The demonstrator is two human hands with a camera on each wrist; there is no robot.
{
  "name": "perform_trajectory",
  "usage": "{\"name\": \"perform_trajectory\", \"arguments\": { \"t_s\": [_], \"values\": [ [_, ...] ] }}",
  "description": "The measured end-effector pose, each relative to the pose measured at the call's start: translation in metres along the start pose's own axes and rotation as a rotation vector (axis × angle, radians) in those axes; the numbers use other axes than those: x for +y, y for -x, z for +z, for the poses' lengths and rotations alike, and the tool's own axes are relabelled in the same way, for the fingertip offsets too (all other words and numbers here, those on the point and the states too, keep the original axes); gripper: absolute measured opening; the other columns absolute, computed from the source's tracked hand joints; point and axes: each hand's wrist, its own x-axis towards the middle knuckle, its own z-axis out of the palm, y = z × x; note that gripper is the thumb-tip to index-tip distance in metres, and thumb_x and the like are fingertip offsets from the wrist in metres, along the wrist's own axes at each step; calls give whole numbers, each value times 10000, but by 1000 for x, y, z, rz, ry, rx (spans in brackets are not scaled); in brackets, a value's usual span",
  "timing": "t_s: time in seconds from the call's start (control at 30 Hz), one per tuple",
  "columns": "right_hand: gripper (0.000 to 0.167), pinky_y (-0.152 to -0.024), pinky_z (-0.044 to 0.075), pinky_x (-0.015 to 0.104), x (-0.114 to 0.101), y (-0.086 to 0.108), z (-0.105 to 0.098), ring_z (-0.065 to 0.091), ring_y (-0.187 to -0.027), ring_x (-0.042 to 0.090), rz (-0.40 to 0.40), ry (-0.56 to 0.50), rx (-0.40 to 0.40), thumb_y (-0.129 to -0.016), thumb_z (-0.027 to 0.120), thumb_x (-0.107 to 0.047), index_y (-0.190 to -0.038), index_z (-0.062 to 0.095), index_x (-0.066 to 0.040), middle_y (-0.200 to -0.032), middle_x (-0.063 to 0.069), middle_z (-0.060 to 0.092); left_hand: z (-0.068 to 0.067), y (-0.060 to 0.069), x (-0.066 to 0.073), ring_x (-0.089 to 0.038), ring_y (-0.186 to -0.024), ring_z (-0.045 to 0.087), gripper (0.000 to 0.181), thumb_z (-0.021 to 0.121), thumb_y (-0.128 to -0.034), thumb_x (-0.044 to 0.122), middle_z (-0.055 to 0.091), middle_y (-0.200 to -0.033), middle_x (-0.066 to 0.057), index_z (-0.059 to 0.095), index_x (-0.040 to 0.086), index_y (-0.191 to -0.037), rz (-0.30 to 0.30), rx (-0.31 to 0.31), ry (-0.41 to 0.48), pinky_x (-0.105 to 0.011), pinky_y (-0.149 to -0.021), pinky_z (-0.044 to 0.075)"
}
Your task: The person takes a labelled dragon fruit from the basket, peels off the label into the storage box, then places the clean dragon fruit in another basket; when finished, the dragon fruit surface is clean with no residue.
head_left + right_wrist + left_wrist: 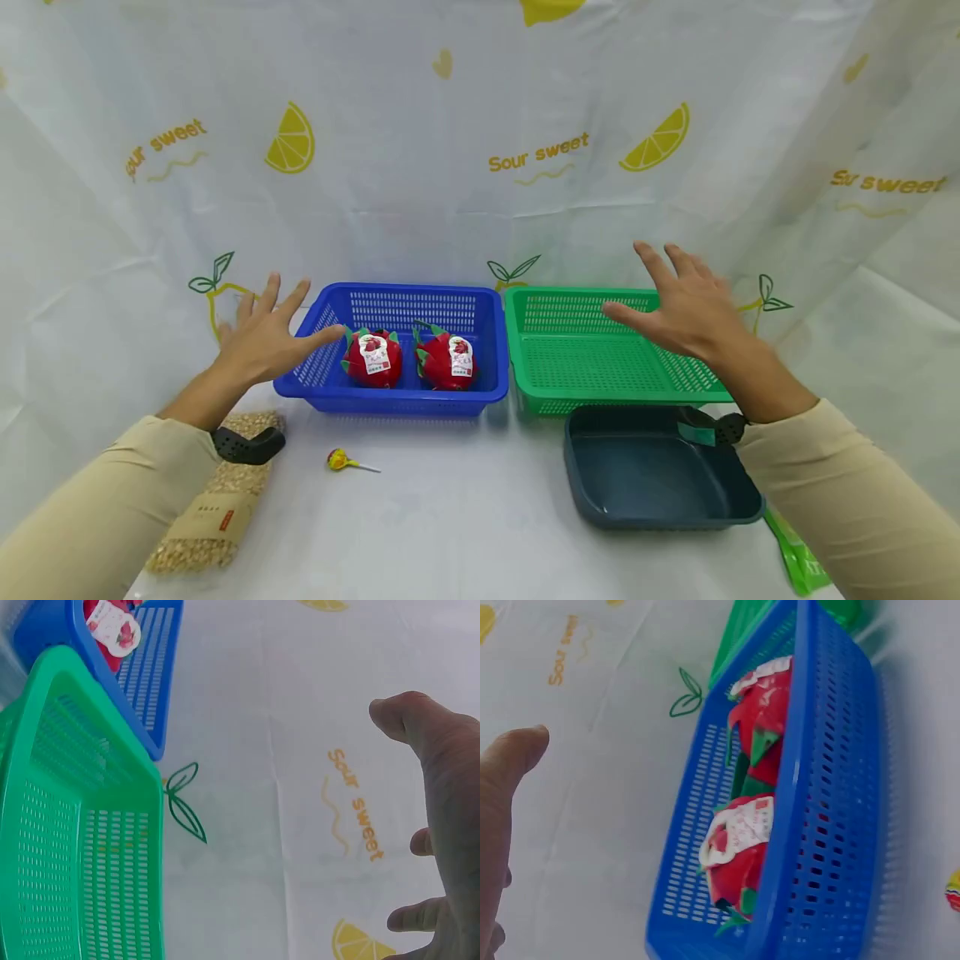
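Two red dragon fruits with green scales and white labels, one on the left and one on the right, sit in a blue plastic basket. My left hand hovers at that basket's left end, fingers spread, holding nothing. To its right stands a green plastic basket with nothing in it. Above the green basket's right part is my right hand, its fingers spread and no object in them. In the left wrist view the thumb is apart from the blue basket.
A dark blue-grey bin stands in front of the green basket. A lollipop lies before the blue basket. At the left, a bag of grain-like pieces lies partly under the left forearm. A green packet shows beside the right sleeve.
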Motion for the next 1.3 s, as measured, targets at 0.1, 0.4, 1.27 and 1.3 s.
{"name": "perform_trajectory", "arguments": {
  "t_s": [0.1, 0.4, 1.27, 1.3],
  "values": [
    [929, -966, 187, 737, -10, -5, 5, 194, -1342, 523, -26, -47, -2, -866, 551, -635, -1557, 146, -165, -1519, 295, 176, 11, 4, -8, -585, -1345, -38, 994, 490, -837, 721, -63, -1565, -247, 141, 127, -1553, -3, 35, 25, -808, -927, 21],
    [925, -958, 221, 738, -38, -22, 21, 201, -1355, 496, -38, -245, -50, -862, 587, -608, -1561, 142, -199, -1546, 236, 160, 39, 10, -23, -575, -1344, 83, 936, 524, -859, 663, 42, -1569, -245, 218, 94, -1536, 24, 108, 97, -803, -932, 109],
    [959, -1014, 306, 627, -123, -80, 116, 290, -1368, 381, 47, -580, -256, -809, 624, -632, -1554, 186, -215, -1551, 109, 266, 97, 10, -57, -520, -1356, 138, 847, 617, -862, 561, 162, -1562, -211, 367, 26, -1469, -25, 72, 260, -738, -967, 139],
    [963, -1017, 306, 622, -125, -81, 120, 292, -1368, 379, 53, -581, -265, -806, 622, -635, -1554, 188, -211, -1554, 104, 261, 98, 10, -57, -520, -1355, 140, 854, 625, -858, 556, 167, -1560, -213, 366, 18, -1468, -31, 69, 264, -735, -972, 136]
  ]
}}
